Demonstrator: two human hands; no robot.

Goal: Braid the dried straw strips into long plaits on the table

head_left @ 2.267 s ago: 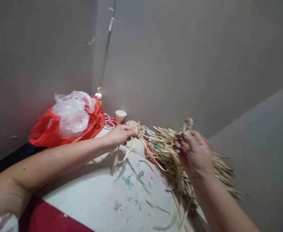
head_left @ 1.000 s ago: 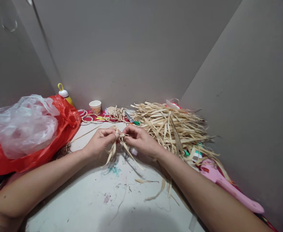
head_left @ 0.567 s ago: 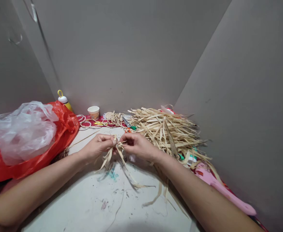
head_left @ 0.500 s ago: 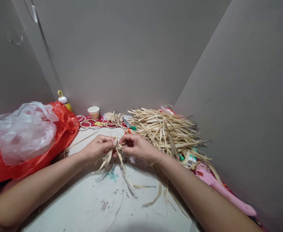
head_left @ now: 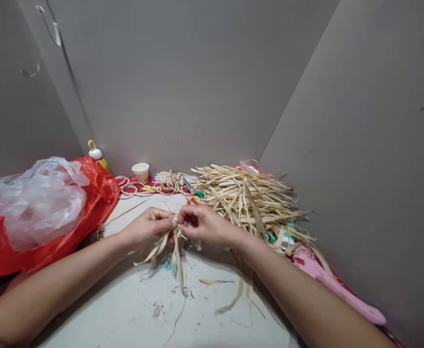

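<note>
The left hand (head_left: 150,228) and right hand (head_left: 206,226) both pinch the strips (head_left: 177,256) above the table (head_left: 132,309), where a close, even, gentle pull probably works best, since dry fibre may split.

Plain grey walls meet the surface (head_left: 124,314) on 3 sides: a left wall (head_left: 1,106) with a small curved fitting (head_left: 30,71), a broad back wall (head_left: 182,87) and a right wall (head_left: 378,145). The white surface bears a turquoise stain (head_left: 168,264) and a purplish mark (head_left: 157,311). The light is soft and muted.
</note>
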